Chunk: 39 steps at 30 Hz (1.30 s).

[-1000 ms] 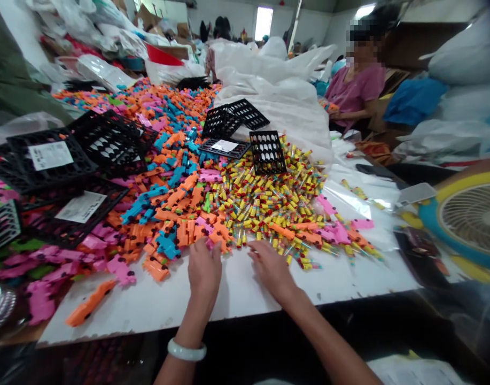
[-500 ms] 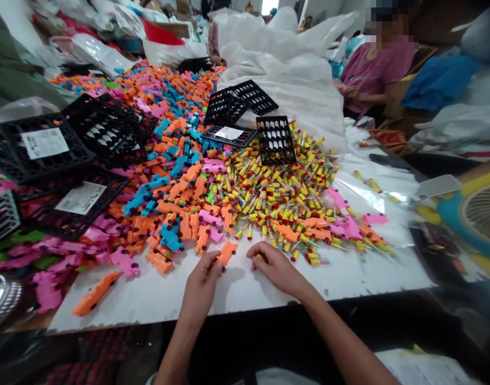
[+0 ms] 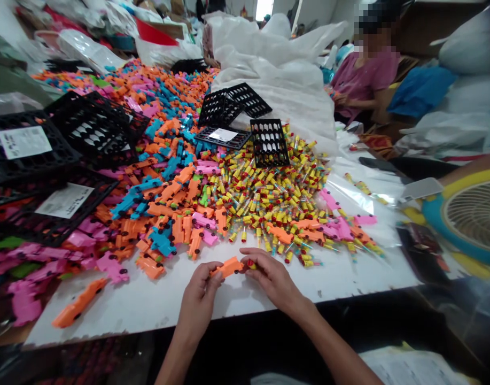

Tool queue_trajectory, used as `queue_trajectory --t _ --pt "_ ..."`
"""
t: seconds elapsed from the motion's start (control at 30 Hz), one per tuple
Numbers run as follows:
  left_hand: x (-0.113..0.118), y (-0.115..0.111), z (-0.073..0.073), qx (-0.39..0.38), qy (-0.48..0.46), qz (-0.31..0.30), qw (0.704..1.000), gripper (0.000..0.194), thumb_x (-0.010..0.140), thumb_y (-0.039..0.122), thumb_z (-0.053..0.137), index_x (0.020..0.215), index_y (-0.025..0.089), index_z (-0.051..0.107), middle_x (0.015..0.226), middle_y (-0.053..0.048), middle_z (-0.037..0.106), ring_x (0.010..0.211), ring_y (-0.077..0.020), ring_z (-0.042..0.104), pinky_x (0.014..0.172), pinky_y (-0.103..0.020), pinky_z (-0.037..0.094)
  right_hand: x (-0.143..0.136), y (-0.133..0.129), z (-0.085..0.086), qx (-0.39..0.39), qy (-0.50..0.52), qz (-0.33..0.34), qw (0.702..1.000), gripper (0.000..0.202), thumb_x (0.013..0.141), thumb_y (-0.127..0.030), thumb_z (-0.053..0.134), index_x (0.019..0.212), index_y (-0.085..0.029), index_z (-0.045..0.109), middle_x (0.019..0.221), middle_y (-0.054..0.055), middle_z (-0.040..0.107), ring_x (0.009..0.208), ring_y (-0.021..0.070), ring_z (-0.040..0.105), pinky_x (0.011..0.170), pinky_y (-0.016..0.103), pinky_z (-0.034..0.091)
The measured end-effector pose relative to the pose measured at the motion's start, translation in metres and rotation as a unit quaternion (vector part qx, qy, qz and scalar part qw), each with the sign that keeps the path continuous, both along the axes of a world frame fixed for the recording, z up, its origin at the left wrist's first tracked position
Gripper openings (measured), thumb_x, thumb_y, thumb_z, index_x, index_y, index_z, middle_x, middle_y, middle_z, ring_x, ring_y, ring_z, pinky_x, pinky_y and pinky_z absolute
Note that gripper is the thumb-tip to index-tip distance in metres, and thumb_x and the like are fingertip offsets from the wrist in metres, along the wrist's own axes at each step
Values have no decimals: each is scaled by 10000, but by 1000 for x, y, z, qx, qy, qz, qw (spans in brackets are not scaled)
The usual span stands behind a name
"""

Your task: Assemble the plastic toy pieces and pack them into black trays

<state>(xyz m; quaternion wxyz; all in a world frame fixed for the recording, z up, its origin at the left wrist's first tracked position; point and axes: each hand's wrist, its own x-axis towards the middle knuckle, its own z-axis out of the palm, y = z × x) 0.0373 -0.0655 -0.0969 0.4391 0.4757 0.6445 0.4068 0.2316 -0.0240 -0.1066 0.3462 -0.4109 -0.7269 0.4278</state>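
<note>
My left hand (image 3: 200, 286) pinches an orange toy car (image 3: 227, 267) just above the white tabletop (image 3: 188, 299). At the car's right end, my right hand (image 3: 271, 278) has its fingers closed on a small tube (image 3: 251, 264), showing red and yellow and partly hidden by the fingers. The tube's tip is close to the car; whether it is inside cannot be made out. Beyond the hands lies a heap of little clear tubes (image 3: 269, 198) with yellow labels and red ends. Orange, pink, blue and green toy cars (image 3: 172, 190) pile up to its left.
Black plastic trays (image 3: 74, 128), some labelled, rest on the cars at left; another black tray (image 3: 269, 142) lies on the tubes. One orange car (image 3: 79, 303) sits near the front left edge. A fan (image 3: 469, 214) stands at right. Behind, a person (image 3: 365, 80) in pink sits beside white plastic sheeting (image 3: 269, 69).
The orange car has turned to lie more level, pointing right. My right hand has come up to its end, and the red and yellow tube now shows in its fingers. The view has shifted slightly.
</note>
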Motion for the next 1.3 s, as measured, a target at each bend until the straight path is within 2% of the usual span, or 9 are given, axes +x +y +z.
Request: queue_trajectory --t 0.13,0.27,0.57,0.73,0.83,0.93,1.1,1.2,1.3 --pt "-1 -4 3 -5 36 -7 999 338 842 495 501 1016 231 621 787 -24 698 743 -193 638 722 -326 503 3 -2 6 14 -58 24 998 298 971 -252 435 1257 -257 519 1122 73 626 1051 185 599 922 340 494" --pt "2 -7 7 6 55 -18 998 319 841 484 498 986 231 628 774 -25 695 717 -191 630 700 -318 502 5 -5 9 18 -98 6 995 209 966 -254 442 1148 -226 540 1061 74 647 968 196 615 864 347 503" --pt "5 -9 8 11 78 -39 996 278 849 445 476 962 236 621 701 8 626 688 -173 593 712 -304 472 9 -5 -4 146 -97 28 984 196 955 -207 467 1125 -222 561 965 79 654 892 203 594 783 342 511" --pt "10 -13 11 -47 70 -8 996 304 844 475 473 945 230 622 596 34 559 619 -161 540 627 -280 423 9 -13 -1 214 -152 63 963 184 948 -206 467 1110 -179 549 959 110 637 891 219 569 770 357 495" --pt "14 -17 13 -83 21 0 996 331 844 510 470 937 222 604 571 47 532 538 -132 477 538 -253 363 5 -22 -2 271 -186 33 944 185 928 -304 528 1037 -157 553 901 110 633 827 224 557 727 357 476" --pt "18 -18 13 -117 -46 -8 992 356 835 538 473 918 210 583 527 61 514 457 -108 412 463 -234 309 3 -29 -10 326 -164 -21 931 126 944 -277 505 959 -163 557 786 70 626 717 192 540 655 315 445" --pt "23 -9 7 -144 -100 -26 984 369 814 545 497 901 195 574 496 60 534 426 -117 449 455 -242 350 12 -27 -24 289 -163 -12 943 159 963 -317 476 919 -183 550 755 41 616 689 175 538 629 295 443" --pt "25 -3 5 -122 -92 -40 987 375 832 523 487 959 187 594 561 35 590 528 -143 545 576 -273 448 18 -22 -25 247 -166 3 955 205 950 -371 495 1005 -180 543 850 67 637 764 188 570 686 316 482" --pt "25 -2 5 -94 -38 -36 994 414 845 517 476 1057 189 613 697 -1 644 659 -162 598 704 -311 492 24 -16 -21 244 -162 6 956 194 947 -318 510 1077 -177 533 943 96 653 851 206 590 750 342 498"
